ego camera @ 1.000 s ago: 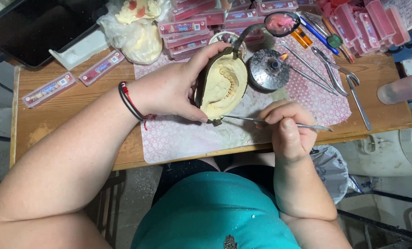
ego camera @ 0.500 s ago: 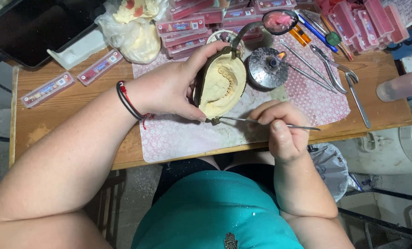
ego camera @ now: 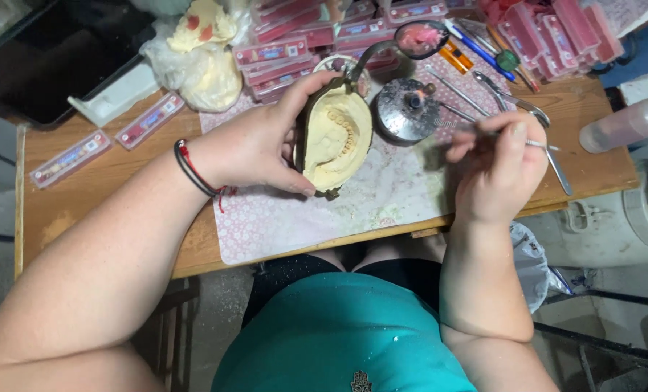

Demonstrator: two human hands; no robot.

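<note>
1. Plaster dental cast (ego camera: 336,141) — cream-coloured, carrying a row of teeth — is sitting in a dark metal frame above the patterned mat (ego camera: 382,199) on the wooden bench (ego camera: 84,196).
2. Left hand (ego camera: 255,149) is gripping the cast, fingers (ego camera: 306,91) wrapping over its top edge and thumb pressing its lower edge.
3. Right hand (ego camera: 502,170) is hovering right of the cast, fingers closing on a thin metal instrument (ego camera: 476,131) — its tip is pointing toward the round metal burner (ego camera: 409,110).
4. Pink trays (ego camera: 295,51) are lying stacked along the bench's far edge.
</note>
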